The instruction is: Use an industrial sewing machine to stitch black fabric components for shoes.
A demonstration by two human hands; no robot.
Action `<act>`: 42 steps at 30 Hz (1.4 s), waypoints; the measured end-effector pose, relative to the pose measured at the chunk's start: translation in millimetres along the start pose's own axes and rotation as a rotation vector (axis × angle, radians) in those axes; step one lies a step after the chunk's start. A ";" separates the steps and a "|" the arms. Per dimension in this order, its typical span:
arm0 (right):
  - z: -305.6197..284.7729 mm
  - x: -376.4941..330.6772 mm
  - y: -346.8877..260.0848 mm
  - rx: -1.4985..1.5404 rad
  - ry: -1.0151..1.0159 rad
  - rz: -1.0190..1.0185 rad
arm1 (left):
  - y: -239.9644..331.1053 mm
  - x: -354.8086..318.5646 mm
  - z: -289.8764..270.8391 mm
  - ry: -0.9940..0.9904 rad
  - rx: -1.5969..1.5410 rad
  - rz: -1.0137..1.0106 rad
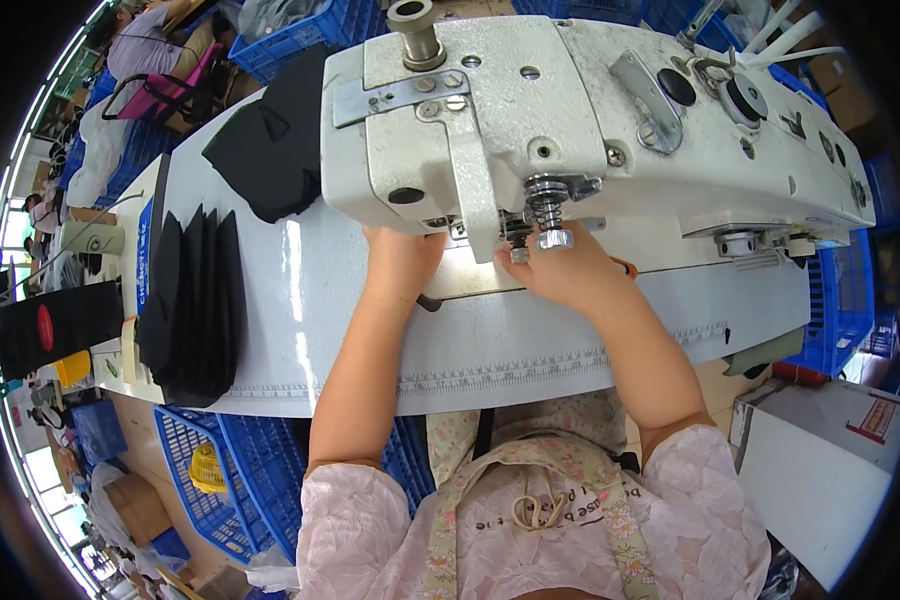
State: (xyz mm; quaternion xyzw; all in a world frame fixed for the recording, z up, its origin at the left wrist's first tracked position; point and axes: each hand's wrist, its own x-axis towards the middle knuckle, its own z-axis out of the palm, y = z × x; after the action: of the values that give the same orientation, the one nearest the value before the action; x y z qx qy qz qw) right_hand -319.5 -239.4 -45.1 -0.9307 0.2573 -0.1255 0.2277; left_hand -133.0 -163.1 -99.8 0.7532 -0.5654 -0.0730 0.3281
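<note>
the sewing table's [280, 300] grey top shows between its near edge, printed with a ruler scale [530, 373], and the white sewing machine [560, 120]. the left hand [407, 258] and right hand [562, 268] reach beneath the machine's head; their fingers are mostly hidden, so i cannot tell whether either grasps anything. black fabric pieces [195, 310] lie by the near-left corner, left of the left hand; beside them a blue strip [146, 250] bears lettering.

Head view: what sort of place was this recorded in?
Probably a sewing workshop: a large white sewing machine over the worktop, dark pieces that look like fabric, and blue plastic crates around.
</note>
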 end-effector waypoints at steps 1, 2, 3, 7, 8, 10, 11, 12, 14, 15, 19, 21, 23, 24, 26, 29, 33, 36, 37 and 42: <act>-0.4 -0.8 0.2 -0.020 0.002 -0.020 | -0.2 -0.4 0.5 -0.007 -0.003 -0.013; -0.6 -1.3 0.4 -0.021 0.000 -0.023 | -0.1 -0.8 0.6 -0.004 -0.004 -0.015; -0.2 -1.4 0.5 -0.029 -0.003 -0.018 | -0.4 -0.7 0.7 -0.037 -0.003 -0.044; 2.0 0.0 2.6 -0.071 -0.024 -0.022 | -6.0 0.5 8.3 0.035 0.027 0.025; 3.1 0.3 4.4 -0.070 -0.024 -0.025 | -8.2 1.8 11.3 0.038 0.029 0.024; 3.2 1.1 4.9 -0.076 -0.031 -0.076 | -8.7 4.6 10.1 0.131 0.085 0.107; 1.9 1.4 3.3 -0.077 -0.027 -0.088 | -6.8 5.8 10.1 0.110 0.110 0.014; 2.3 1.1 3.3 -0.050 -0.024 -0.038 | -4.6 6.6 11.4 0.115 0.115 0.012; 1.6 1.5 2.8 -0.022 -0.019 -0.001 | -0.8 8.8 8.9 0.243 -0.002 0.008; 1.7 0.5 1.2 0.006 -0.003 0.049 | 3.9 10.0 -0.4 0.324 0.117 0.063; 2.0 2.2 -3.4 -0.075 0.023 0.089 | -0.8 11.6 -44.8 0.271 -0.474 -0.299; 3.5 3.6 -4.4 -0.144 -0.033 0.092 | 3.3 5.6 -69.0 0.259 -0.403 -0.383; 15.0 0.4 14.7 -0.059 -0.039 0.076 | 9.5 7.9 -95.8 0.316 -0.164 -0.372; 15.1 -0.4 15.7 -0.041 -0.035 0.030 | 6.4 6.8 -111.0 0.454 -0.078 -0.238; 13.7 -3.3 12.2 -0.069 -0.029 0.126 | -5.6 1.0 -154.7 0.653 -0.073 -0.203; 10.1 -1.8 4.2 -0.098 -0.031 0.118 | -29.4 -25.9 -221.2 0.901 0.132 -0.283; 12.7 0.3 6.5 -0.095 0.028 0.035 | -95.3 -87.5 -269.2 0.911 0.732 -0.460; 9.1 0.7 6.4 -0.081 -0.017 0.034 | -111.2 -122.2 -267.1 0.462 0.897 -0.906; 8.2 -0.3 5.8 -0.087 0.010 0.018 | -111.9 -129.7 -264.6 0.465 0.898 -0.902; 1.1 -0.3 2.1 -0.080 0.014 0.019 | -98.9 -129.2 -249.4 0.765 0.864 -0.854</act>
State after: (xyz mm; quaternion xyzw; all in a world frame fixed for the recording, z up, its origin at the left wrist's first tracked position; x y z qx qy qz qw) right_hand -320.2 -240.5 -47.1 -0.9357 0.2725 -0.1195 0.1894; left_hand 21.2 70.2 2.4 0.9441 -0.0450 0.3042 0.1187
